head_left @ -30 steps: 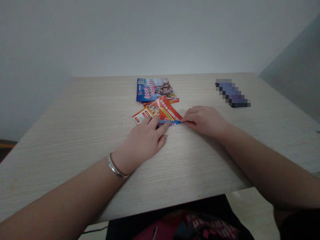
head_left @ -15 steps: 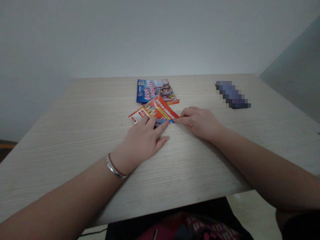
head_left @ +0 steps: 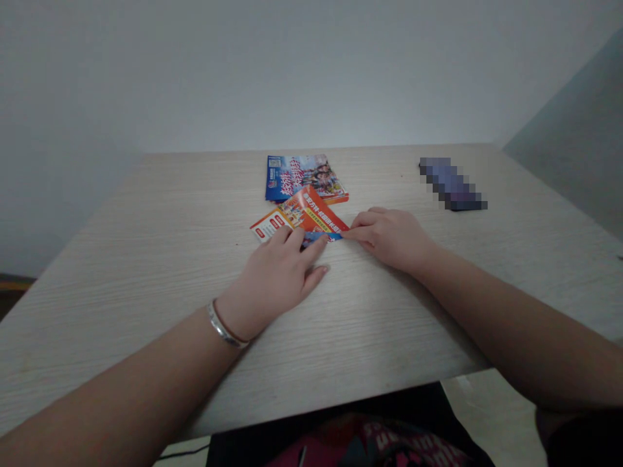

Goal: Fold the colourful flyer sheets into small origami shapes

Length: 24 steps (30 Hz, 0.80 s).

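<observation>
Nearest, below both hands, patterned clothing (head_left: pixel 360 444) is showing under the edge of the pale table (head_left: pixel 170 259). On the wrist behind the left hand (head_left: pixel 277 272), a silver bracelet (head_left: pixel 226 325) is sitting. The left hand is not gripping; its fingers are spreading flat over the near side of an orange leaflet (head_left: pixel 318 214). The right hand (head_left: pixel 392 239) is touching the right end of the leaflet with the extended index finger; whether the thumb is pinching from below, I cannot tell.

Between the two hands, the leaflet is lying on the table, and a blue strip (head_left: pixel 335 237), which is looking folded over, is running along its near edge. Just beyond the left fingers, the leaflet's far corner is overlapping in view a stack of blue leaflets (head_left: pixel 304 178). Beyond the right hand and farther right, a dark flat object (head_left: pixel 452 185), blurred by blocks, is lying. Farthest, a grey wall (head_left: pixel 311 71) is standing behind the table.
</observation>
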Each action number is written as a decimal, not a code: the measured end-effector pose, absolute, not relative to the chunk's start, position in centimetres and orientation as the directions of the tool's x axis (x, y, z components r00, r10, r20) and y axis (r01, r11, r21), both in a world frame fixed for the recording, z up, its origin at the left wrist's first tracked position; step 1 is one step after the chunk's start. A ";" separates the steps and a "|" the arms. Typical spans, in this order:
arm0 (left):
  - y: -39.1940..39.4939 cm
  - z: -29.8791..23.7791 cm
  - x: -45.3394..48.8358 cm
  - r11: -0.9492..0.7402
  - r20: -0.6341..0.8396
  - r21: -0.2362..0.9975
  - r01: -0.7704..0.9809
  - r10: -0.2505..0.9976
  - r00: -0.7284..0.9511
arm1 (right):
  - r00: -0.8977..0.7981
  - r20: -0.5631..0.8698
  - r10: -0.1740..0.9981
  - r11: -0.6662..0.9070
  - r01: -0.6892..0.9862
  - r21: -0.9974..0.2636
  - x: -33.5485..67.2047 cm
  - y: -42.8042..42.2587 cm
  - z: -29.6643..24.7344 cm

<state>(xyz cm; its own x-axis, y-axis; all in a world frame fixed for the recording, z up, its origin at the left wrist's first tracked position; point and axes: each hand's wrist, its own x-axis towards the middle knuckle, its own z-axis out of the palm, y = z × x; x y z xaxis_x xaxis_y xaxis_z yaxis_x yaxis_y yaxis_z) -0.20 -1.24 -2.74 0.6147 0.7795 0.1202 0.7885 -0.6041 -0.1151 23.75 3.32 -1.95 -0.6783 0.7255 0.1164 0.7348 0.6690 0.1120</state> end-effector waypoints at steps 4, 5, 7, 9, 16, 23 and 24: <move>-1.3 -2.5 -0.2 -0.599 0.109 -0.113 0.793 0.785 0.609 | -0.666 0.103 0.739 0.659 0.746 0.099 24.2 3.3 -1.4; -1.3 -2.4 -0.2 -0.599 0.106 -0.113 0.793 0.786 0.609 | -0.668 0.096 0.738 0.660 0.744 0.104 24.3 3.4 -1.3; -1.3 -2.4 -0.2 -0.598 0.100 -0.112 0.794 0.788 0.608 | -0.676 0.091 0.731 0.667 0.736 0.118 24.5 3.4 -1.1; -1.3 -2.6 -0.2 -0.596 0.103 -0.108 0.796 0.789 0.605 | -0.682 0.093 0.725 0.671 0.730 0.130 24.7 3.5 -1.0; -1.2 -2.8 -0.3 -0.611 0.118 -0.093 0.786 0.778 0.618 | -0.673 0.095 0.733 0.671 0.739 0.055 25.8 4.0 -1.2; -1.2 -2.6 -0.3 -0.610 0.127 -0.117 0.784 0.774 0.621 | -0.524 0.308 0.794 0.584 0.799 -0.147 25.4 3.9 -2.3; -1.3 -2.6 -0.3 -0.609 0.130 -0.117 0.785 0.774 0.620 | -0.539 0.320 0.779 0.602 0.785 -0.146 25.0 3.8 -2.3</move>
<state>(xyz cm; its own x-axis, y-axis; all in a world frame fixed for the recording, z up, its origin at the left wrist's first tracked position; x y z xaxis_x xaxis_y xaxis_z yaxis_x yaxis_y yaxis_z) -0.26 -1.27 -2.62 0.6200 0.7738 0.1301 0.7845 -0.6088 -0.1175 25.00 3.75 -2.32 -0.5387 0.7794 0.3199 0.7847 0.6024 -0.1463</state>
